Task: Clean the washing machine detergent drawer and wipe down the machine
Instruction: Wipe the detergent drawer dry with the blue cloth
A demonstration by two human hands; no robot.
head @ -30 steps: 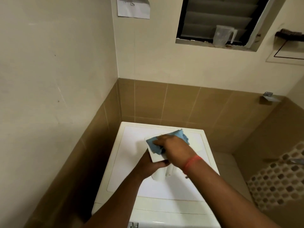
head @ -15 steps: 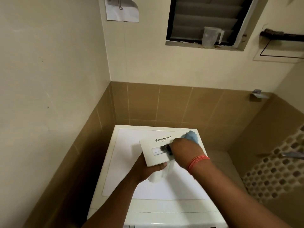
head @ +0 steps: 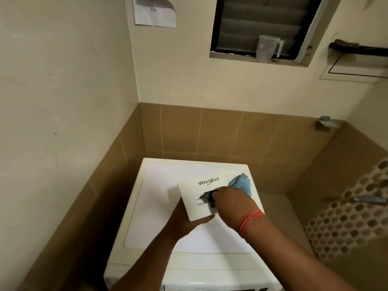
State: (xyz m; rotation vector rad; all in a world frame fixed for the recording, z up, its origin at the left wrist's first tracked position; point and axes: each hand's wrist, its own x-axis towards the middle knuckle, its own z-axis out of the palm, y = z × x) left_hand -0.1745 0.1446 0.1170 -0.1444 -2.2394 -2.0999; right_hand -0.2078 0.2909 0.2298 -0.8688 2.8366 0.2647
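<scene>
Now the detergent drawer point(head: 201, 198) is held above the washing machine point(head: 168, 206) by the left hand point(head: 186, 219), its grip curled underneath; the blue cloth point(head: 241, 183) is clutched in the right hand point(head: 233, 202) against the drawer's front.

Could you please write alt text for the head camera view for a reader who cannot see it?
A person's left hand holds a white Whirlpool detergent drawer above a washing machine, while the right hand wipes its front with a blue cloth. A plastic jug stands on the window ledge above.
</scene>
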